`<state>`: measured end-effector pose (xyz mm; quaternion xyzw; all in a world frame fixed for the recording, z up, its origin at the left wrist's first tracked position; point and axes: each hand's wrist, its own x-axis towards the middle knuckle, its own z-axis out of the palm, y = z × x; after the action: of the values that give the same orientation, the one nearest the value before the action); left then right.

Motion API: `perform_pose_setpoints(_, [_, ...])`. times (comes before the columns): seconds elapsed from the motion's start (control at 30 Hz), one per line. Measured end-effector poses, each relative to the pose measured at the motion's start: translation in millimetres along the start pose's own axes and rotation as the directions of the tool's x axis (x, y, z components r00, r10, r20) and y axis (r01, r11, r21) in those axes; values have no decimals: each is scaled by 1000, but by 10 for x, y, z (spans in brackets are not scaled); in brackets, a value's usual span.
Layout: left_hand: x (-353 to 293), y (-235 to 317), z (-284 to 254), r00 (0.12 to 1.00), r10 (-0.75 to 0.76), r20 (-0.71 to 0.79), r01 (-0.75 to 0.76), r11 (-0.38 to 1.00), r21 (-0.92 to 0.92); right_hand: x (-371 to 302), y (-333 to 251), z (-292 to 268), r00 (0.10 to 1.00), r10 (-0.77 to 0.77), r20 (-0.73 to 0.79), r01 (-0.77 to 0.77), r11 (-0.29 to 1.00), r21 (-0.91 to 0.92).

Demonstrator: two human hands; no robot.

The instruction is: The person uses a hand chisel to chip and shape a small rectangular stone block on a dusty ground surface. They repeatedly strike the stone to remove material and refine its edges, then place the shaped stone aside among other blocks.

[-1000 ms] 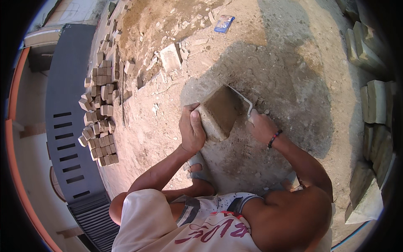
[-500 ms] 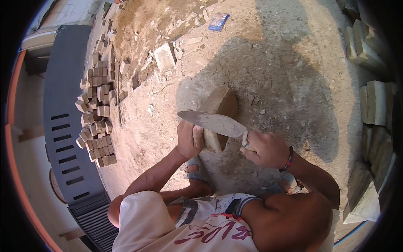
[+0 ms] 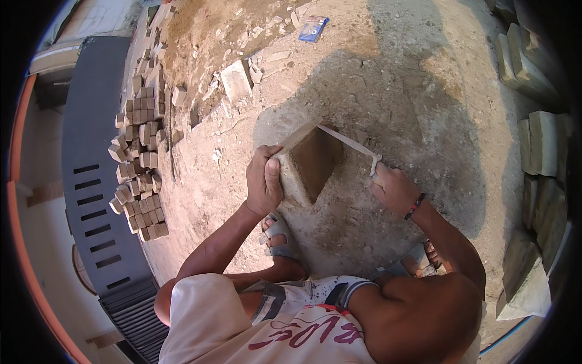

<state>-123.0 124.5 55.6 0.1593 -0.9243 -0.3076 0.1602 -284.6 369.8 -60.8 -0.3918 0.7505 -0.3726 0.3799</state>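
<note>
A thick, grey-brown concrete block (image 3: 312,167) is tilted up on its edge in front of me. My left hand (image 3: 265,182) grips its left side, with the thumb on the near face and the fingers behind. My right hand (image 3: 395,189) is closed round the handle of a trowel (image 3: 350,142). The trowel's blade is seen nearly edge-on, and its tip meets the block's far upper corner. Whether the block's lower edge rests on the ground cannot be made out.
Stacked small paving blocks (image 3: 142,176) lie at the left beside a grey gate (image 3: 97,182). Large slabs (image 3: 542,145) line the right side. A pale broken slab (image 3: 236,82) and a blue packet (image 3: 313,29) lie farther off. My sandalled feet flank the work spot.
The trowel has swung from lying across the block to its far corner, its blade turning edge-on. My right hand has moved up and right. The block tilts more in my left hand.
</note>
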Motion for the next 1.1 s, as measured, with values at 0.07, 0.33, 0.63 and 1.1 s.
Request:
perform_pose_setpoints(0.07, [-6, -39, -5, 1000, 8, -20, -7, 1000, 26, -61, -35, -25, 998, -70, -3, 70, 995, -67])
perform_pose_setpoints(0.33, [41, -68, -17, 997, -46, -64, 46, 999, 5, 98, 27, -17, 1000, 16, -12, -17, 992, -127])
perform_pose_setpoints(0.63, [75, -195, -50, 990, -125, -58, 125, 992, -1, 10, -552, 46, 911, -394, -120, 390, 919, -54])
perform_pose_setpoints(1.1, [104, -333, -149, 956, -216, -197, 219, 976, -7, 7, -833, 110, 991, -131, -38, 135, 981, 136])
